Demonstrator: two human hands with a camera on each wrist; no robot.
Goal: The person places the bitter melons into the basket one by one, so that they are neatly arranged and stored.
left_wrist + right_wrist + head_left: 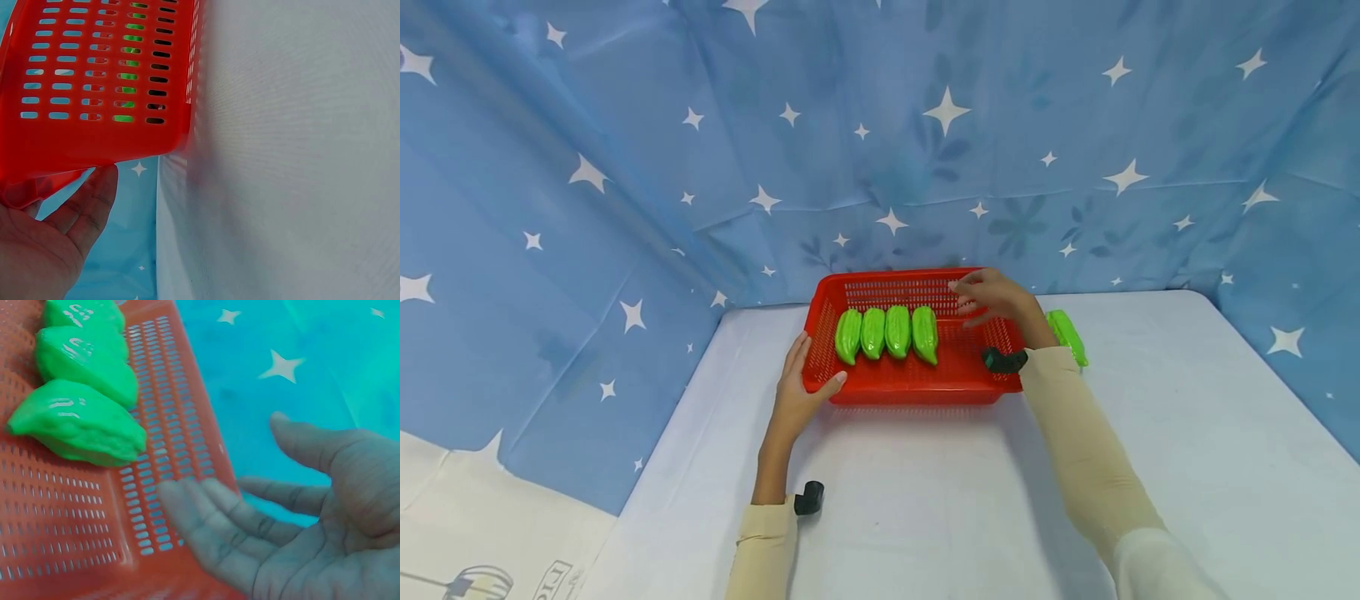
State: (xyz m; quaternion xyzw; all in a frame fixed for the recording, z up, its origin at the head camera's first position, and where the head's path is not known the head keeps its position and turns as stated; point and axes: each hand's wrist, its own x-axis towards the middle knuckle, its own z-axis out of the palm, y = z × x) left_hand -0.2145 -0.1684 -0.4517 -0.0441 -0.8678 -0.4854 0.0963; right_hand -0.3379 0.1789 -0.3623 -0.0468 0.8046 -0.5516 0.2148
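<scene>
A red slotted plastic basket stands on the white table, with several glossy green vegetables, shaped like bitter gourds, side by side in its left and middle part. At its left end, my left hand holds the rim, thumb over the front corner and fingers along the outer side. The left wrist view shows those fingers under the rim. Over the basket's back right part is my right hand, fingers spread and nothing in them. From the right wrist view, the hand is apart from the nearest green vegetable.
Another green vegetable lies on the white tablecloth just right of the basket, partly behind the right forearm. A blue star-patterned curtain hangs close behind the basket and along the left side.
</scene>
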